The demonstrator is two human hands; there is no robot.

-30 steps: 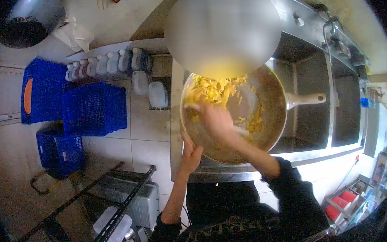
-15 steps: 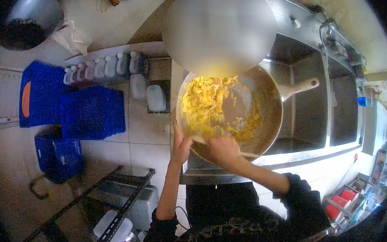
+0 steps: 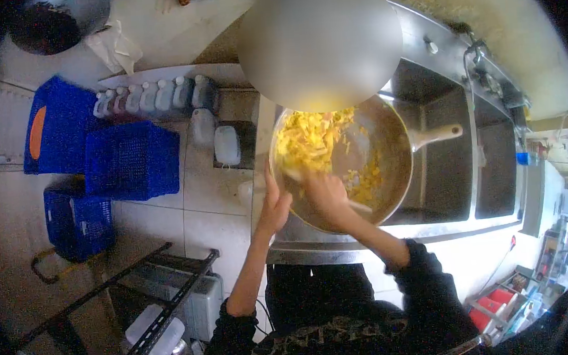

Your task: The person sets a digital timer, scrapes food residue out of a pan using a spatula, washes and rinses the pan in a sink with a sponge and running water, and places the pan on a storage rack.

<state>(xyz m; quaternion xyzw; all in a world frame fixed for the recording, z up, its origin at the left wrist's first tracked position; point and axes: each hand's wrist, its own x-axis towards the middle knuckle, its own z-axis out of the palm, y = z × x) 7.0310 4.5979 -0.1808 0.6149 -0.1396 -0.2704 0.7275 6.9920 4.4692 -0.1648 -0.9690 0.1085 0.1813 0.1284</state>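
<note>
A wide frying pan [image 3: 392,199] sits tilted over the steel counter, its long handle [image 3: 437,137] pointing right. Yellow chopped food, like scrambled egg [image 3: 308,139], lies mostly in its left half, with loose bits at the lower right. My left hand [image 3: 275,206] grips the pan's lower left rim, fingers along the outside and thumb at the edge. Inside the pan, my right hand [image 3: 325,194] is closed round a pale spatula [image 3: 361,207]. Its handle end sticks out to the right of my fist; its working end is blurred among the food at the left.
A large blurred round patch hides the area above the pan. Steel sink basins [image 3: 440,165] lie to the right. On the floor at left stand blue crates [image 3: 133,163] and a row of plastic jugs [image 3: 148,98]. A black metal rack [image 3: 167,307] stands at lower left.
My right hand has moved up and slightly left with the spatula, toward the food. My left hand stays at the rim. The whole view has shifted a little.
</note>
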